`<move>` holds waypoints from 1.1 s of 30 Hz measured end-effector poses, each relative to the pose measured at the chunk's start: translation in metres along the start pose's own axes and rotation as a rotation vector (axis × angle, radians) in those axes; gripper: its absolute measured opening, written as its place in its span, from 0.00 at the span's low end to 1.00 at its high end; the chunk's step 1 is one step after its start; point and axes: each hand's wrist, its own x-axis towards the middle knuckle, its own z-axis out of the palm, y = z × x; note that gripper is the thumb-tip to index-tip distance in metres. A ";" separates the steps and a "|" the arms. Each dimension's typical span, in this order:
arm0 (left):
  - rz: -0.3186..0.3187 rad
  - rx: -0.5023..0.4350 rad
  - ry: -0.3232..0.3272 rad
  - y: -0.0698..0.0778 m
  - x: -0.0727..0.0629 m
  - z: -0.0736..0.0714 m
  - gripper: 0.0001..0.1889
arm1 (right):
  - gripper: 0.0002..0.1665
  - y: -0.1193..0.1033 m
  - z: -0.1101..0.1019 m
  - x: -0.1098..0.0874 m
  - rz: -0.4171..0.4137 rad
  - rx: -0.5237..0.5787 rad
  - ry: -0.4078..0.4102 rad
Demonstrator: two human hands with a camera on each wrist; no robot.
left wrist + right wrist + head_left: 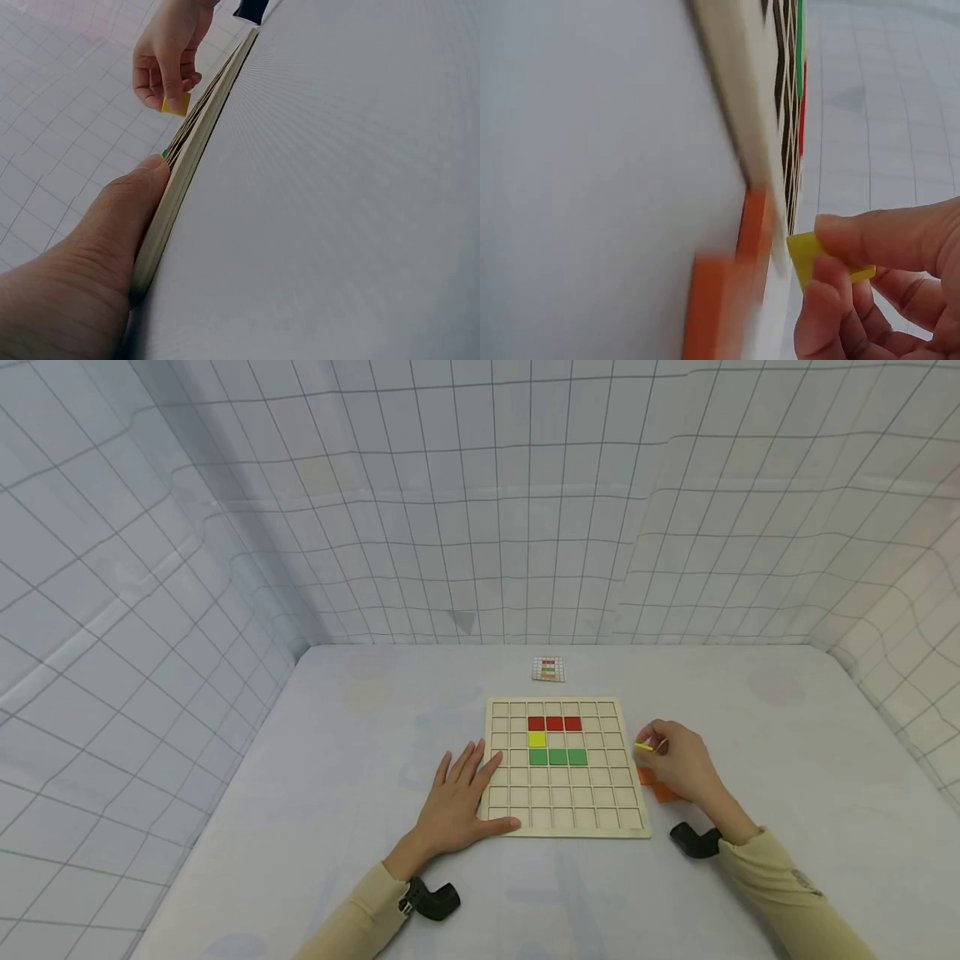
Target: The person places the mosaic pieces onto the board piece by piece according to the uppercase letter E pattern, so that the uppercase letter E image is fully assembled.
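A square wooden grid board lies flat on the table. Set in its cells are a row of red tiles, a single yellow tile below the first red one, and a row of green tiles. My left hand, fingers spread, rests at the board's left side with its thumb over the front left corner. Just off the right edge, my right hand pinches another yellow tile between thumb and fingers, above the table. Orange tiles lie beneath that hand, beside the board, partly hidden by it.
Behind the board lies a small card printed with a coloured grid pattern. White cloth walls with dark grid lines enclose the table at the back and sides. A black device sits at each wrist.
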 end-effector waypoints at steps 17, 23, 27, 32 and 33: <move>0.005 0.001 0.018 -0.001 0.001 0.002 0.52 | 0.06 -0.058 0.049 0.010 -0.133 0.262 -0.305; 0.001 0.006 0.012 0.000 0.002 0.001 0.52 | 0.05 -0.071 0.064 0.015 -0.186 0.230 -0.313; 0.000 0.018 0.004 -0.001 0.001 0.001 0.52 | 0.05 -0.076 0.070 0.018 -0.208 0.192 -0.293; 0.009 0.017 0.018 -0.001 0.001 0.002 0.52 | 0.05 -0.081 0.070 0.018 -0.217 0.140 -0.265; 0.010 0.015 0.021 -0.001 0.001 0.002 0.52 | 0.05 -0.082 0.069 0.017 -0.223 0.129 -0.259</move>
